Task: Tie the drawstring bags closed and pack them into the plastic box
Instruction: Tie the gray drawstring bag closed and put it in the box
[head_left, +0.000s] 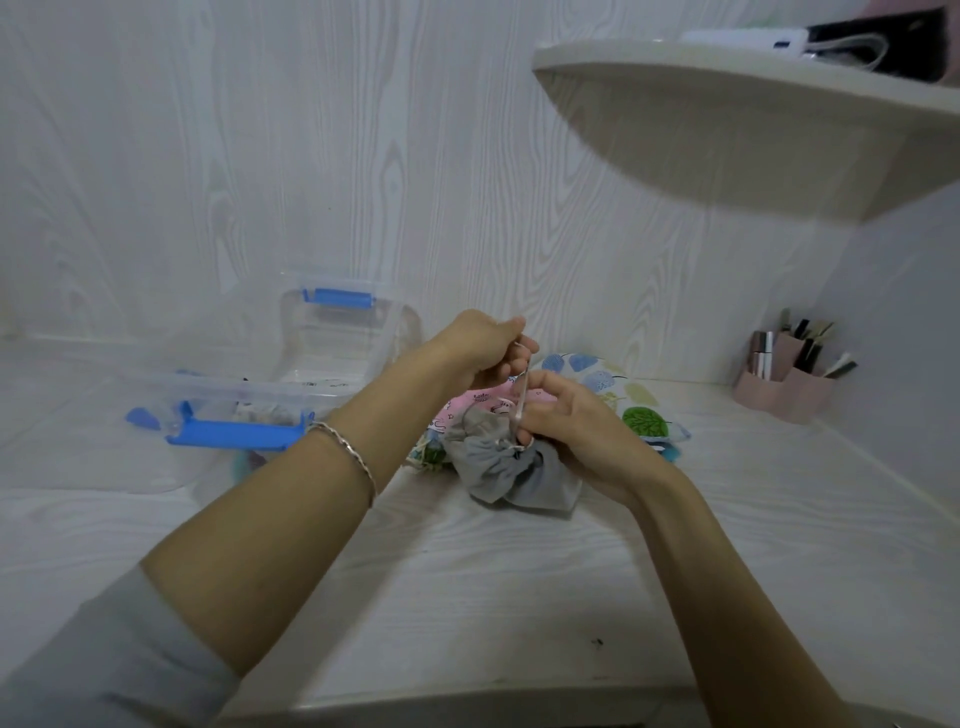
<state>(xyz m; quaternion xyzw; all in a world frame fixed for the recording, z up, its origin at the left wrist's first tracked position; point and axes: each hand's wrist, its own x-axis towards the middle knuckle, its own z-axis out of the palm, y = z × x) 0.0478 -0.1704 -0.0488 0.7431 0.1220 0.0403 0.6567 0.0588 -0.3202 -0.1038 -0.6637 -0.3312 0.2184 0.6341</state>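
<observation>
**Grey bag cinched between two hands**

White wood-grain tabletop (467, 571) across the lower frame, with a grey sleeve (104, 654) at lower left. At mid left, a clear plastic box (218, 397) with a blue latch (234, 432) on its near side. Inside it, a patterned cloth bundle (262, 413), too blurred to name. Behind the box, against the wood-grain wall, a second clear plastic piece (343, 338) with a blue handle; cannot tell whether lid or box.

Reaches in from lower left with the left arm, a silver bracelet (347, 451) on the wrist. Holds the left hand (483, 345) raised just left of centre, fingers curled tight round the pale drawstring (521, 400). Holds that cord taut, running down to the gathered mouth of the grey drawstring bag (498, 467) at frame centre. Rests the bag's bottom on the tabletop, outside the plastic box and well apart from it. Grips the bunched neck of the bag with the right hand (576, 423), just right of centre, fingers curled onto the cloth beside the cord.

Behind the hands, a pink printed bag (470, 408). To its right, a leaf-print bag (623, 400) lying flat on the tabletop.

At far right, a pink organiser (784, 389) holding upright brushes and tubes. At upper right, a white curved shelf (727, 119) with black and white items on top, cut off by the frame edge.
</observation>
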